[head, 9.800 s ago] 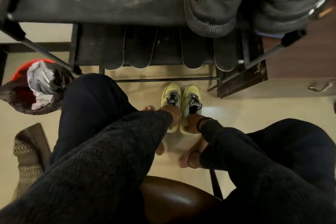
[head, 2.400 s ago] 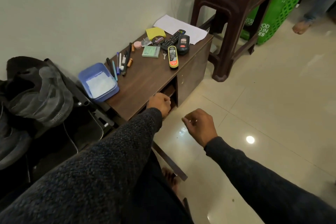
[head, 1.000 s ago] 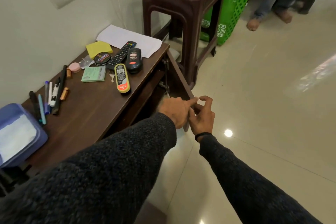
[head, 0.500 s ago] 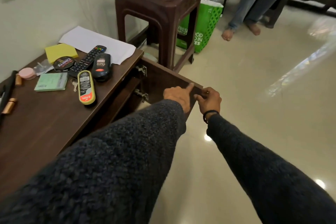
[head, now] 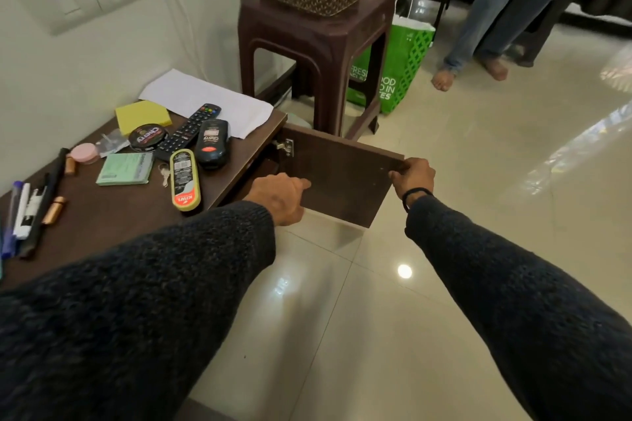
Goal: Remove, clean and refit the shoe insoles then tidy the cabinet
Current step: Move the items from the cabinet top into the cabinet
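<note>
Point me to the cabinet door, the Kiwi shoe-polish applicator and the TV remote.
cabinet door (head: 338, 174), head view, bare inner face between the two hands.
Kiwi shoe-polish applicator (head: 184, 179), head view, middle of its yellow-rimmed body.
TV remote (head: 189, 131), head view, keypad at mid-length.

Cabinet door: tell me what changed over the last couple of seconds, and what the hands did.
The cabinet door swung from shut to wide open, out over the floor. The right hand, free before, now grips its outer edge; the left hand left the cabinet's front and reaches toward the opening. The remote, polish tin and shoe-shine sponge lie as before on top.
</note>
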{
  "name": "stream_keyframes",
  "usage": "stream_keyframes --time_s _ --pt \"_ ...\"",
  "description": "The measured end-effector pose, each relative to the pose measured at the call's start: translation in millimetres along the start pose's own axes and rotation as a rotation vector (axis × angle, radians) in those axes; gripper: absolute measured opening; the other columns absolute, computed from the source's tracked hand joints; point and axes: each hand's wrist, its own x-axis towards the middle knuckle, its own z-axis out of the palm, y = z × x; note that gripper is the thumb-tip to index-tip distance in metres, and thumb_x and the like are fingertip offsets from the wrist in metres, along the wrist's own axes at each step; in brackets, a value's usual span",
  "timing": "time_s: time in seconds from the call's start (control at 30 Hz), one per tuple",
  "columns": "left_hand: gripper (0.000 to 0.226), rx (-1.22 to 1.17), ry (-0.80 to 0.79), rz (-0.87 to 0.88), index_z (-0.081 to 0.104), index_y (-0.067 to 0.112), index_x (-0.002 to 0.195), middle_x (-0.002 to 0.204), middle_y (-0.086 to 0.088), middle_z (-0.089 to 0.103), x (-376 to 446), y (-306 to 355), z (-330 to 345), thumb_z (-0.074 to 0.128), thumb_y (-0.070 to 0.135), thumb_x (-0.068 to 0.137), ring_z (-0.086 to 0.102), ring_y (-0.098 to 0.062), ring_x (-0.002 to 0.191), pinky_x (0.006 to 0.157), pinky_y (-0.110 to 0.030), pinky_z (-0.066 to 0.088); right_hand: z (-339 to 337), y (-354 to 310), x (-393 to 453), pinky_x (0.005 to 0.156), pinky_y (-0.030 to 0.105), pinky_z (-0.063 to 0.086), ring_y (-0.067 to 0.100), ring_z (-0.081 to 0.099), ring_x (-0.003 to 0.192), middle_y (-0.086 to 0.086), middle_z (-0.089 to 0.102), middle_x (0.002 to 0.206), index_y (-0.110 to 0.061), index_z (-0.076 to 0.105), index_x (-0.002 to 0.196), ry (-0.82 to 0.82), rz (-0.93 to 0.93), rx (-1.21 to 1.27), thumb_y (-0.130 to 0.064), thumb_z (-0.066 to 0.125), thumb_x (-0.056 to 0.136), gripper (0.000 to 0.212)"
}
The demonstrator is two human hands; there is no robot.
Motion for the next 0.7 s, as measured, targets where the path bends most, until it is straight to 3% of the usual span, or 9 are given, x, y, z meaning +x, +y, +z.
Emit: stream_keyframes --time_s 0.13,0.23,0.57,0.7 --pt "0.060 0.001 0.014 0.003 0.035 0.032 0.154 0.145 -0.007 0.053 -24 -3 -4 0.055 0.043 0.099 0.056 -0.029 0.126 0.101 -0.044 0.048 4 -3 -25 0.103 0.043 0.053 0.035 0.065 0.111 0.017 0.064 0.128 -0.005 0.062 0.131 0.020 0.078 0.051 -0.016 0.072 0.092 0.041" --pt "0.059 0.028 -0.012 -0.025 0.037 0.031 0.153 0.144 -0.008 0.053 -47 -11 -8 0.056 0.045 0.099 0.056 -0.030 0.126 0.101 -0.044 0.047 10 -10 -57 0.105 0.044 0.051 0.037 0.063 0.114 0.018 0.060 0.131 -0.006 0.061 0.132 -0.017 0.091 0.062 -0.016 0.070 0.093 0.041" --pt "0.062 0.039 -0.010 -0.139 0.036 0.033 0.153 0.144 -0.010 0.053 -144 -63 -33 0.057 0.050 0.097 0.056 -0.032 0.126 0.098 -0.044 0.049 17 -74 -187 0.102 0.039 0.052 0.031 0.064 0.113 0.014 0.067 0.121 -0.011 0.068 0.122 -0.229 -0.194 -0.002 -0.019 0.070 0.092 0.031" --pt "0.060 -0.019 0.033 -0.240 0.044 0.025 0.147 0.137 -0.011 0.057 -199 -84 -38 0.058 0.051 0.096 0.059 -0.033 0.121 0.097 -0.042 0.050 3 -111 -244 0.099 0.041 0.053 0.031 0.062 0.111 0.014 0.064 0.121 -0.013 0.067 0.121 -0.302 -0.341 -0.027 -0.020 0.067 0.093 0.028"
